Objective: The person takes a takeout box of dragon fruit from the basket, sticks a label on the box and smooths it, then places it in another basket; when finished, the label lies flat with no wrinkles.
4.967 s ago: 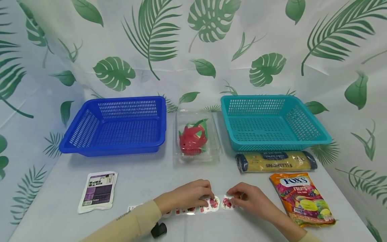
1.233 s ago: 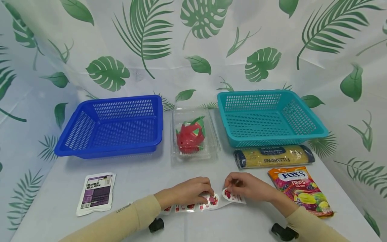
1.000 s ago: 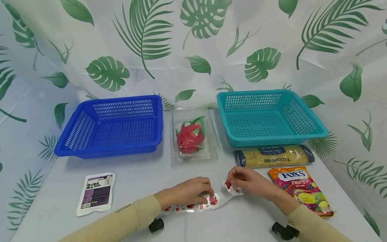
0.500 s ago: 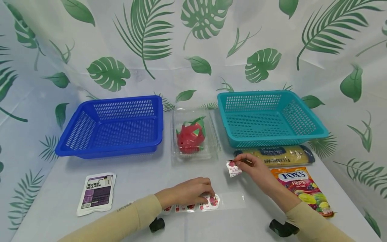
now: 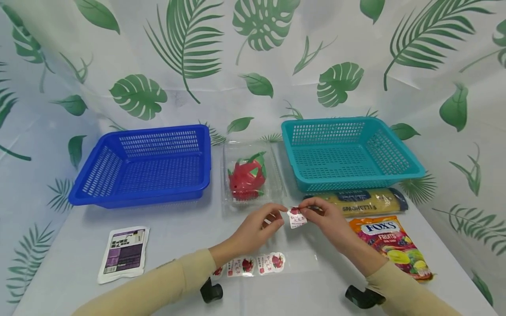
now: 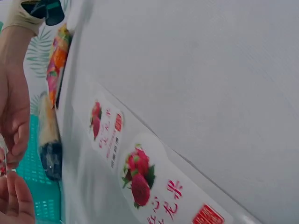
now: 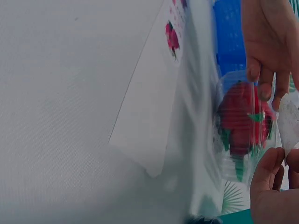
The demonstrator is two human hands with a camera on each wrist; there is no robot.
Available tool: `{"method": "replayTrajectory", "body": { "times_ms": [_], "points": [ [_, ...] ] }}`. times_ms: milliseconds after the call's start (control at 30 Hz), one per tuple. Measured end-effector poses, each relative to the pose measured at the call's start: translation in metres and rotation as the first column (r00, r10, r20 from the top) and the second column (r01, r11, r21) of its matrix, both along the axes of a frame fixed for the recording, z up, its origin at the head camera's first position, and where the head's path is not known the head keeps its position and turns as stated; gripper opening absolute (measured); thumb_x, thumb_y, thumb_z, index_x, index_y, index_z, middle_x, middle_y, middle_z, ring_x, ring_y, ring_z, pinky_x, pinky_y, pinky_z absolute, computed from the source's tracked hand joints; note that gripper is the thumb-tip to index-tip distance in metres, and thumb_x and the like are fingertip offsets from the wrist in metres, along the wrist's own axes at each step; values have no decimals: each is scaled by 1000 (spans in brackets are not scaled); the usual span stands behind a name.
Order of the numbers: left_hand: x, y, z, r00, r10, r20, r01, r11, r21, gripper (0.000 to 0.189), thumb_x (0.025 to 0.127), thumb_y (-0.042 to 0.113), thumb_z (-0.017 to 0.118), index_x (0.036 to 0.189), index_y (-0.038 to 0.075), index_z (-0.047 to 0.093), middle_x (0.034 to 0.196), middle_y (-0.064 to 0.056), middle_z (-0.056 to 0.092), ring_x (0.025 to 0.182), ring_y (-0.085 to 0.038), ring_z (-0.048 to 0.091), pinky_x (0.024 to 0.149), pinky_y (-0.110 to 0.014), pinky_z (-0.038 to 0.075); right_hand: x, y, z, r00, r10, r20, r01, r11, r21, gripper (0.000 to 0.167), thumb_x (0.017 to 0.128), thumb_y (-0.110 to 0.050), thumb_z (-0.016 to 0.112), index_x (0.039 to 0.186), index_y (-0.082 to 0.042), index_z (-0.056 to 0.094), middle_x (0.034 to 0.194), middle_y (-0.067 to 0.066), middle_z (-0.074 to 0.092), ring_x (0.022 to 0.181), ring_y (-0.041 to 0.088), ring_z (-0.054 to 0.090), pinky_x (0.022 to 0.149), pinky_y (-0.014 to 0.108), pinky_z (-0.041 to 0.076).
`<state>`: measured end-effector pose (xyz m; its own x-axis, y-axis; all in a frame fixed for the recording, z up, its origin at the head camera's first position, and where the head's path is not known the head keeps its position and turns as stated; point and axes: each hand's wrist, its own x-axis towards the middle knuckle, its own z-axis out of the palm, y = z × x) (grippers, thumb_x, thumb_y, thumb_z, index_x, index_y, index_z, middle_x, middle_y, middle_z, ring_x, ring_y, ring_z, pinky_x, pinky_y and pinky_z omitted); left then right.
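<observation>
Pinching a sticker [image 5: 296, 219] with right hand [image 5: 331, 223], front-right of the clear box [image 5: 273, 181]. Holding left hand [image 5: 254, 229] in front of the box, with thumb and fingers parted.

Right hand [image 5: 329, 221] pinching, left hand [image 5: 254, 229] just beside

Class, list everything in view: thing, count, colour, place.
Left basket: one, blue, back left
Right basket: one, teal, back right
Box: one, clear, between baskets
Dragon fruit: one, red and green, in box
Spaghetti pack: one, yellow and blue, behind candy bag
Candy bag: one, multicoloured, front right
Packet: one, white and purple, front left
Loose sticker: one, white and red, centre
Sticker strip: one, clear and white, front centre
Table: one, white, underneath
Backdrop: one, white and green, behind
Sleeves: two, beige, forearms
Wrist devices: two, black, cuffs
Left hand: one, bare, beside loose sticker
Right hand: one, bare, pinching loose sticker
</observation>
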<state>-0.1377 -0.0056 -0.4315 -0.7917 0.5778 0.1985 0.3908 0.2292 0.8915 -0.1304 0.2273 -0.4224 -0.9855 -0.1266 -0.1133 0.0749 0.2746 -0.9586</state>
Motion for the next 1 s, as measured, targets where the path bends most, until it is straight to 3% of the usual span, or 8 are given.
{"method": "replayTrajectory", "body": {
  "times_ms": [167, 400, 667, 833, 1000],
  "points": [
    [-2, 5, 4, 989, 88, 123, -95, 994, 51, 26, 98, 20, 61, 124, 15, 61, 101, 0, 60, 89, -19, 63, 74, -25, 53, 1, -9, 3, 1000, 17, -5, -17, 999, -29, 31, 98, -23, 61, 117, 1, 60, 120, 14, 54, 103, 23, 58, 89, 21, 50],
    [-4, 7, 5, 980, 102, 170, -116, 990, 75, 25, 95, 15, 65, 120, 11, 64, 103, -2, 61, 86, -20, 65, 69, -24, 53, 2, -21, 7, 1000, 10, -15, -11, 997, -73, 30, 98, -19, 61, 118, 4, 59, 120, 15, 55, 102, 19, 58, 90, 22, 50],
    [-5, 7, 4, 973, 187, 132, -197, 978, 65, 26, 91, 6, 68, 117, 7, 68, 99, -5, 62, 84, -15, 63, 72, -21, 53, -1, -27, 7, 999, 13, -30, -16, 995, -94, 29, 98, -18, 62, 118, 3, 58, 122, 16, 57, 108, 20, 59, 91, 27, 52],
    [-8, 5, 7, 974, 198, 109, -206, 976, 71, 26, 92, 4, 66, 118, 6, 67, 97, -4, 60, 83, -14, 61, 72, -20, 53, -3, -28, 6, 999, 17, -44, -19, 998, -52, 32, 98, -21, 62, 121, 1, 59, 123, 16, 57, 110, 26, 57, 92, 34, 52],
    [-10, 1, 12, 970, 216, 113, -224, 972, 66, 31, 92, 5, 66, 123, 7, 66, 107, -3, 58, 90, -14, 62, 76, -20, 54, -6, -29, 8, 998, 36, -42, -37, 999, -27, 33, 97, -24, 62, 124, -4, 60, 124, 14, 57, 108, 27, 58, 94, 46, 51]
  ]
}}
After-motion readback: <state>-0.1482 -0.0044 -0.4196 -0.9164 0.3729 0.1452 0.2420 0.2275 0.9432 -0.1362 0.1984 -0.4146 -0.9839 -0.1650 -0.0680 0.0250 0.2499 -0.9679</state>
